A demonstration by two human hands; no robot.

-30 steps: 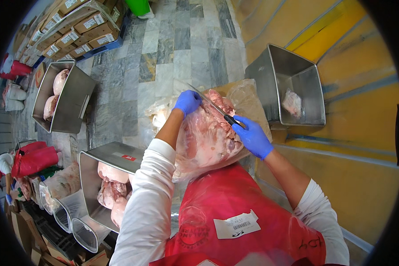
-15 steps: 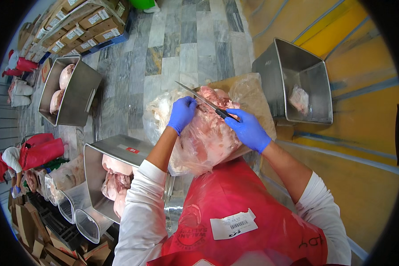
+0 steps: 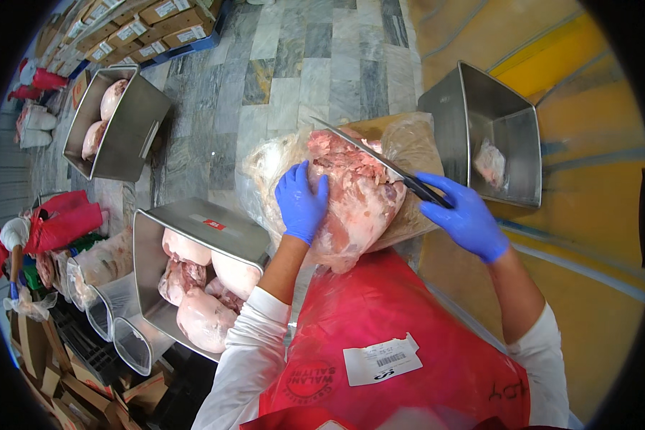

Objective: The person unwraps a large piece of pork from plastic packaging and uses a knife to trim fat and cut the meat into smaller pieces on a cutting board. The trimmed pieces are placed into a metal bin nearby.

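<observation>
A large cut of raw meat (image 3: 355, 215) with pale skin and a pink cut face lies before me on clear plastic wrap (image 3: 261, 168) over a brown cardboard box (image 3: 416, 147). Blue-gloved, my left hand (image 3: 301, 204) rests on the meat's left side, fingers flat and thumb apart. In my blue-gloved right hand (image 3: 462, 215) is a long knife (image 3: 380, 154) with a black handle. Its blade points up and left across the cut face; whether the edge touches the meat I cannot tell.
A steel tub (image 3: 469, 129) at the right holds a small wrapped piece. To the left, two more steel tubs (image 3: 193, 222) (image 3: 122, 136) carry large meat cuts. Plastic-lined bins (image 3: 132, 333) and a co-worker in a red apron (image 3: 64, 222) are at far left. Stacked cartons (image 3: 143, 36) stand behind.
My right hand and the knife have moved right. My left hand has come down from near the blade onto the meat's side, and more of the cut face shows.
</observation>
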